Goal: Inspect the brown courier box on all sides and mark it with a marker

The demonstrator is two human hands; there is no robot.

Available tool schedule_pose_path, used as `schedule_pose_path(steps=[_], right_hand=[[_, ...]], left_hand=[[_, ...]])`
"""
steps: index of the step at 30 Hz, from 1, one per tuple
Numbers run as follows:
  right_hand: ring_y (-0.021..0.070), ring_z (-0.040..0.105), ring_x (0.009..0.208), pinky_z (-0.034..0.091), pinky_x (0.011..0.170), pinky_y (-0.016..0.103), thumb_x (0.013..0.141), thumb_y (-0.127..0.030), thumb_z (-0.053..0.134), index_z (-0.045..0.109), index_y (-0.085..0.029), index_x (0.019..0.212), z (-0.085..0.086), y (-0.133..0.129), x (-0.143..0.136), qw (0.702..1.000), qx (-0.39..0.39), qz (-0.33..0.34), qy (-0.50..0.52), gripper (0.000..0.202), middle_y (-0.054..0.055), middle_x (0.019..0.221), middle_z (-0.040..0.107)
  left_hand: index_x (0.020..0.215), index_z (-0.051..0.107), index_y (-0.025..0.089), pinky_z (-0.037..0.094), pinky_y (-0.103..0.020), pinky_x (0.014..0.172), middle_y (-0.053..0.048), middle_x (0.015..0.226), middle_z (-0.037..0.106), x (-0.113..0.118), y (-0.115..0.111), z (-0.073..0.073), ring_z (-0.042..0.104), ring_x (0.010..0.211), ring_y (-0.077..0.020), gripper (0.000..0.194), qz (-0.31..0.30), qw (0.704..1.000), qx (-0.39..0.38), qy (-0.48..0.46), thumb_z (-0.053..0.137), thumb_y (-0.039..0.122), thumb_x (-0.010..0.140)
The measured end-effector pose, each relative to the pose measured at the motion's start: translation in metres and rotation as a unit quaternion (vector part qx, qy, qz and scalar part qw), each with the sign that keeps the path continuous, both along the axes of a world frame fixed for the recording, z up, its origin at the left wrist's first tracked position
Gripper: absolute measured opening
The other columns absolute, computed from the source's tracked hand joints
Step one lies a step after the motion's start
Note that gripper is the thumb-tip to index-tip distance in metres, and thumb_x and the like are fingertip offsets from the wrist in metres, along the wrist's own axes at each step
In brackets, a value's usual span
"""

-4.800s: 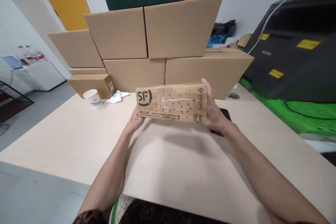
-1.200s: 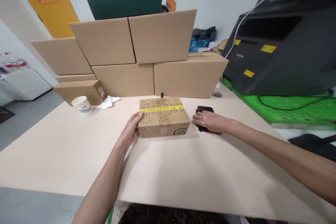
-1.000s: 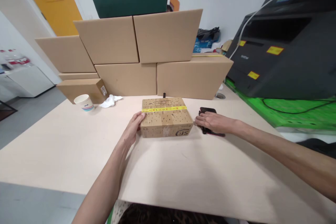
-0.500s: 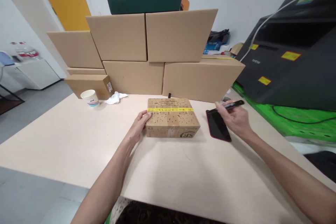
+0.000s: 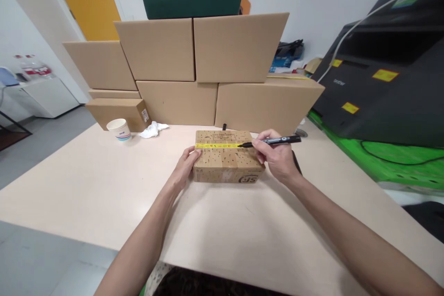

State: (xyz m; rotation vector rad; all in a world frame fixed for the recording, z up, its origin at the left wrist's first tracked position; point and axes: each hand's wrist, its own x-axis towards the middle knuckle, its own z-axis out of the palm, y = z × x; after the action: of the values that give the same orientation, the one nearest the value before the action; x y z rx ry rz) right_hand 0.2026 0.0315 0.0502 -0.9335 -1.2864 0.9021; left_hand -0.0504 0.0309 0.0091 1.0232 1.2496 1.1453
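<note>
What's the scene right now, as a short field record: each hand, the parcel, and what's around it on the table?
left hand: flat against the left end of the small parcel, not lifting it
right hand: grips a black marker, tip over the parcel's yellow tape
small parcel: lies flat on the table, yellow tape across its top
dark phone: on the table, mostly hidden behind the right hand
behind: stacked cardboard boxes
far left: paper cup, crumpled white tissue
right: black printer
</note>
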Motion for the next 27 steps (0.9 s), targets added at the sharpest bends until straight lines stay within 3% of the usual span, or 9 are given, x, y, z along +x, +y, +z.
schedule_pose_path(steps=[3,7,9,13,19,23,27], right_hand=[[0.0066,0.038,0.040,0.028,0.039,0.021,0.083,-0.044,0.073,0.059,-0.021,0.073,0.003,0.004,-0.013,0.998,0.023,-0.007,-0.052,0.029,-0.008,0.051,0.049],[0.0084,0.039,0.045,0.028,0.044,0.023,0.086,-0.043,0.067,0.058,-0.021,0.068,0.000,0.013,-0.026,0.986,0.035,0.032,-0.160,0.029,-0.007,0.051,0.047],[0.0094,0.040,0.048,0.029,0.047,0.024,0.086,-0.041,0.065,0.057,-0.021,0.066,-0.004,0.017,-0.029,0.978,0.045,0.014,-0.203,0.029,-0.006,0.053,0.048],[0.0103,0.041,0.052,0.032,0.052,0.025,0.086,-0.039,0.063,0.055,-0.022,0.064,-0.007,0.020,-0.028,0.976,0.073,-0.051,-0.200,0.029,-0.006,0.055,0.047],[0.0108,0.040,0.052,0.032,0.052,0.026,0.084,-0.038,0.063,0.055,-0.022,0.062,-0.006,0.024,-0.027,0.974,0.073,-0.047,-0.210,0.029,-0.006,0.054,0.046],[0.0119,0.046,0.055,0.037,0.055,0.026,0.085,-0.039,0.063,0.057,-0.022,0.064,-0.006,0.019,-0.017,0.970,0.099,-0.102,-0.197,0.028,-0.004,0.058,0.053],[0.0144,0.055,0.059,0.043,0.057,0.027,0.088,-0.040,0.064,0.064,-0.022,0.075,-0.015,0.002,0.011,0.949,0.101,-0.187,-0.232,0.022,-0.002,0.067,0.063]], left_hand=[[0.121,0.060,0.017,0.050,-0.032,0.084,-0.011,0.114,0.073,0.001,0.001,-0.002,0.066,0.107,-0.0258,0.060,0.000,1.000,-0.002,-0.011,0.073,0.056,0.078],[0.123,0.059,0.016,0.050,-0.032,0.084,-0.012,0.114,0.073,0.002,0.002,-0.003,0.068,0.103,-0.0252,0.060,0.006,1.000,-0.007,-0.016,0.073,0.053,0.079],[0.125,0.058,0.015,0.051,-0.032,0.083,-0.013,0.116,0.072,0.002,0.002,-0.002,0.068,0.103,-0.0253,0.058,0.006,1.000,-0.010,-0.011,0.071,0.051,0.081],[0.128,0.056,0.014,0.051,-0.031,0.082,-0.014,0.117,0.071,0.002,0.000,0.001,0.068,0.104,-0.0249,0.052,0.001,1.000,-0.012,-0.006,0.065,0.045,0.087],[0.129,0.056,0.016,0.052,-0.031,0.081,-0.013,0.119,0.071,0.003,0.000,0.001,0.069,0.106,-0.0250,0.049,-0.002,1.000,-0.014,0.004,0.063,0.044,0.090],[0.129,0.056,0.016,0.053,-0.031,0.082,-0.014,0.119,0.070,0.002,0.000,-0.003,0.068,0.108,-0.0252,0.049,-0.008,1.000,-0.010,-0.004,0.063,0.046,0.090],[0.131,0.055,0.018,0.053,-0.032,0.085,-0.013,0.119,0.071,0.002,0.000,-0.004,0.068,0.110,-0.0251,0.049,-0.011,1.000,-0.007,-0.009,0.063,0.045,0.091]])
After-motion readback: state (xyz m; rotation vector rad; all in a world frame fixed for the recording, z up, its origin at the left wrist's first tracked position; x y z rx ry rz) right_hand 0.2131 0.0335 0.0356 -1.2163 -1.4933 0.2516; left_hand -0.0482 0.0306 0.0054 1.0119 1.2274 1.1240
